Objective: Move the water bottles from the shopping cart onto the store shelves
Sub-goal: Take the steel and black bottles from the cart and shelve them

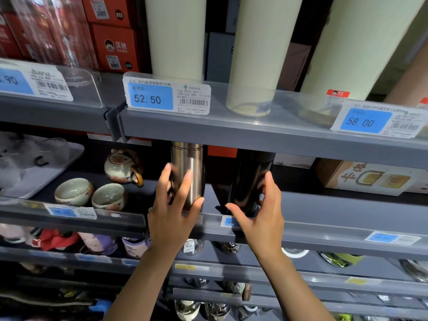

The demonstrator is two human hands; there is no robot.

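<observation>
A bronze metal bottle [188, 167] stands upright on the middle grey shelf [324, 218], its top hidden behind the shelf above. My left hand [172, 212] wraps around its lower half. Right beside it stands a black bottle [250, 177], also upright, and my right hand [261, 218] grips its base with fingers on both sides. The shopping cart is out of sight.
The upper shelf [266, 133] carries three tall cream bottles [257, 56] and price tags reading 52.50 and 58.00. A teapot [121, 166] and two cups [74, 191] sit left of the bronze bottle; a boxed set [368, 177] sits to the right. Lower shelves hold several more bottles.
</observation>
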